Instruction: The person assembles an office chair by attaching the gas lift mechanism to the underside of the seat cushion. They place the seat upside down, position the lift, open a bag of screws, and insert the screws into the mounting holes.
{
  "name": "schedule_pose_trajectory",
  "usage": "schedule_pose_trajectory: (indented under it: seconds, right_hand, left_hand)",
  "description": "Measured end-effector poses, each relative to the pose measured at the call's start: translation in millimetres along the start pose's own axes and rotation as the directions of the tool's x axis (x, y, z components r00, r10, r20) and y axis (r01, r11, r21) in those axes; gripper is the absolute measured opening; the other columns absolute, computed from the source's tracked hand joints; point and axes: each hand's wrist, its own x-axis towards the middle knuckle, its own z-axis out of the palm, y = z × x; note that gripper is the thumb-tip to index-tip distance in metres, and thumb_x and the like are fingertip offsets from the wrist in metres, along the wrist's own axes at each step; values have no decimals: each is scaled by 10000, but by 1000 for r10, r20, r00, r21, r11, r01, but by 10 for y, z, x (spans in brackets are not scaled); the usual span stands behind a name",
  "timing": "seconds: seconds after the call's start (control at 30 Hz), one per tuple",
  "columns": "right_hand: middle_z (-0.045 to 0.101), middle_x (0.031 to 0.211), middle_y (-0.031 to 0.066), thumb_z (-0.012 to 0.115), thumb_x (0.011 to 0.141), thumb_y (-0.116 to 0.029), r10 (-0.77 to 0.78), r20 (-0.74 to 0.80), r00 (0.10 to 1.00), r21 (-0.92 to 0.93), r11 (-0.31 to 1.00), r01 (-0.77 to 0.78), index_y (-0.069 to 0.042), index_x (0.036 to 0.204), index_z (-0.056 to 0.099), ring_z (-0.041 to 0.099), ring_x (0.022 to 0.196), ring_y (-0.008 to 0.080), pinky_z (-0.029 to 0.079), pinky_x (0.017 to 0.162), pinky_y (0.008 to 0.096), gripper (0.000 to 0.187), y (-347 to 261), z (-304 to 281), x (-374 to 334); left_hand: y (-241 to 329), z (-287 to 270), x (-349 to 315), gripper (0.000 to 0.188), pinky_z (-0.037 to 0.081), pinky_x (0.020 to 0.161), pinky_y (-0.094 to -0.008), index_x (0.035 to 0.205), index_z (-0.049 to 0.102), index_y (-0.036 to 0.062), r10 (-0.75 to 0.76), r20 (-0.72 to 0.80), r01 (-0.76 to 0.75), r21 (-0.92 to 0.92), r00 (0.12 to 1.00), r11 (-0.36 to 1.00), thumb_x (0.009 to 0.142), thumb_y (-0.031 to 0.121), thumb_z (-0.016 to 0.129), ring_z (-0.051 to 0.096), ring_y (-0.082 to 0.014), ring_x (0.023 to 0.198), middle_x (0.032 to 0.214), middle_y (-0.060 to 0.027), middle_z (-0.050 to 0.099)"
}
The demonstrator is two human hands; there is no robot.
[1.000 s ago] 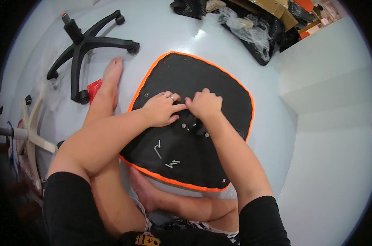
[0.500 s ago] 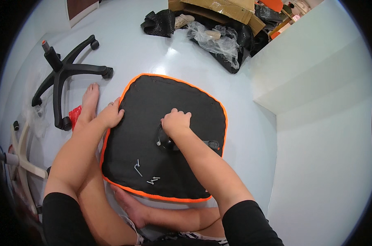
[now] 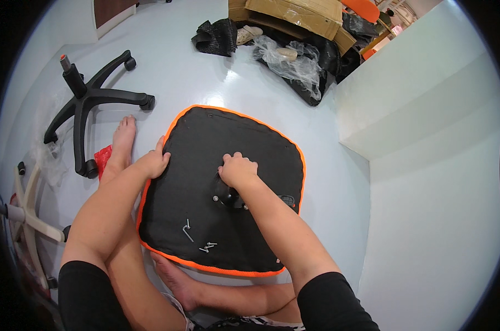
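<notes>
An upturned chair seat (image 3: 250,135) with a black underside and orange rim lies on the floor before me. My left hand (image 3: 155,161) grips its left edge. My right hand (image 3: 239,170) is closed over a black chair tilt mechanism (image 3: 226,194) near the middle of the underside, hiding much of it. Two bolt heads show at the mechanism's near side. Its lever end (image 3: 287,201) sticks out beyond my right forearm. A hex key (image 3: 188,233) and several loose bolts (image 3: 207,247) rest on the seat's near left part.
A black five-star chair base (image 3: 84,102) stands at the far left, a white chair base (image 3: 32,223) nearer. My bare feet flank the seat. A cardboard box (image 3: 299,16) and clear plastic wrap (image 3: 288,58) lie at the back. A white wall (image 3: 421,182) bounds the right.
The black mechanism under my right hand has shifted slightly; a second bolt head now shows and less of the lever. My left hand keeps its place on the seat edge. The view has moved a little.
</notes>
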Motion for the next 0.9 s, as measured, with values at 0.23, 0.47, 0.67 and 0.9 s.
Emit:
schedule_pose_trajectory:
  seconds: [0.23,0.47,0.67,0.9]
  right_hand:
    - [527,1282,125,498,942,-312,16,7,1000,-60,998,-15,-117,1283,577,552,1174,310,400,968,511,401,-90,-69,-44]
    - [560,1217,104,512,929,-376,38,24,999,22,999,-38,-145,1207,633,571,1137,289,429,932,486,381,62,62,70]
    - [535,1265,123,496,926,-309,-2,-76,997,-174,985,-11,-86,1200,648,540,1149,304,375,937,517,385,-27,2,0]
    - [549,1204,103,523,925,-353,-22,-96,995,-160,987,6,-115,1155,668,523,1145,287,390,928,510,361,98,114,-22]
  left_hand:
    - [-56,17,-1,693,416,984,-485,1513,-24,59,14,-24,-14,-5,1000,1000,990,337,337,581,-472,1063,1129,-363,582]
    - [60,10,-16,686,414,987,-489,1514,-6,60,-10,-20,11,17,1000,1000,990,338,338,576,-473,1073,1145,-368,571]
    - [-49,50,14,677,406,986,-503,1514,25,54,32,-64,-34,-25,997,999,991,349,338,561,-484,1085,1150,-377,561]
    - [109,47,3,664,368,1024,-490,1510,36,61,4,-61,-5,-4,998,1000,995,376,312,528,-489,1142,1214,-387,524]
